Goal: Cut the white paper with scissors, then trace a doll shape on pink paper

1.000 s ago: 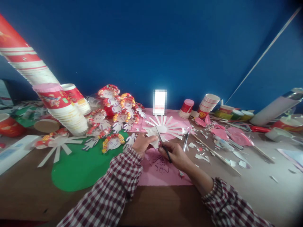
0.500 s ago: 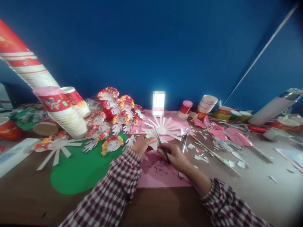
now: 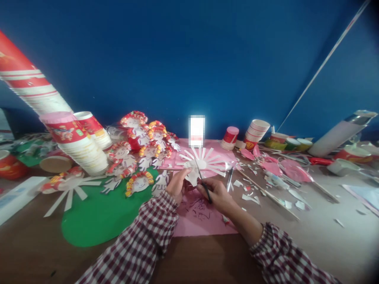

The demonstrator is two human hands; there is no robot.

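Observation:
My left hand [image 3: 177, 186] pinches a small white paper piece [image 3: 193, 174] between thumb and fingers. Closed round the dark handles of a pair of scissors [image 3: 208, 192] is my right hand [image 3: 218, 194]. The scissor blades point up and away, beside the right edge of the paper piece. Behind them, a white paper cup cut into spread strips [image 3: 202, 163] lies on pink paper. Below both hands, a pink sheet [image 3: 204, 227] bears dark handwriting.
Decorated paper figures [image 3: 141, 182] stand and lie left, some on green paper [image 3: 89, 221]. Stacked cups [image 3: 85, 148] lean at far left. On the right are a wooden stick [image 3: 272, 196], white scraps [image 3: 250, 198], pink pieces [image 3: 293, 169] and another cup stack [image 3: 257, 130].
The paper piece in my left hand has turned and shows more of its surface. My left thumb has shifted slightly left. The right hand still holds the scissors, and the view has moved slightly.

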